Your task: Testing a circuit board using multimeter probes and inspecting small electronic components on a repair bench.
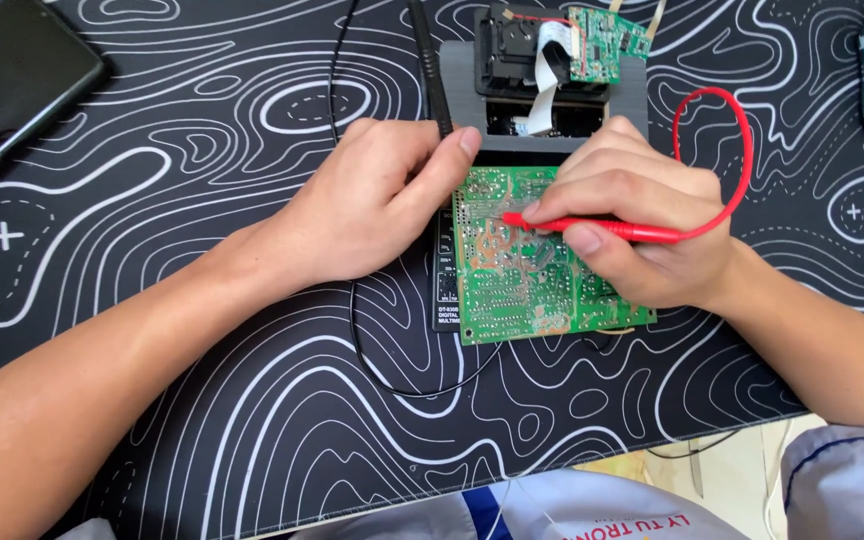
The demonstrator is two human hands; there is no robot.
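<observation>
The right hand (632, 225) has a tight grip on a red probe (592, 228), its tip touching the green circuit board (522, 270) just under the fingers. The left hand (372, 200) pinches a black probe (430, 70) beside the board's top corner. Under both hands lies the desk mat (202, 400) (black with white swirls).

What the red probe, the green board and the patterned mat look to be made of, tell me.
Red probe: smooth, slightly glossy, likely plastic. Green board: rigid, probably laminate under green coating, with dull silvery solder spots and traces. Mat: matte black with white printed lines, lies flat, probably fabric or rubber.
</observation>
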